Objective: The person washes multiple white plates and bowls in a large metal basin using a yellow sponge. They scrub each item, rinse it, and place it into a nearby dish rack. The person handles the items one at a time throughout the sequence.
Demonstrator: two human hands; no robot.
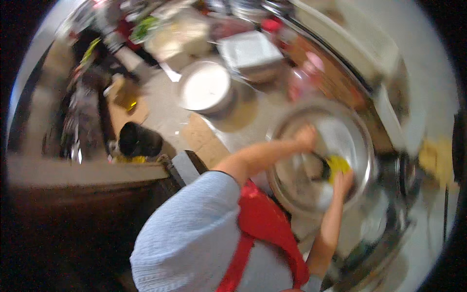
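Observation:
A large round metal basin (369,164) lies before me, and both hands are inside its rim. My left hand (307,137) is curled around the end of a dark thin handle (318,156). That handle runs to a dark object (325,169) beside a yellow thing (337,165), perhaps a sponge or cloth. My right hand (343,180) grips the yellow thing from the near right side. Blur hides the fingertips, and what the dark object is cannot be told. Pale areas show on the basin's inside.
Left of the basin stand a round container with white contents (206,85) and a black cylindrical container (140,139). Beyond are a white lidded box (250,49), a pink translucent bottle (303,82) and flat cardboard (202,138). Another person's forearm (126,54) shows at upper left.

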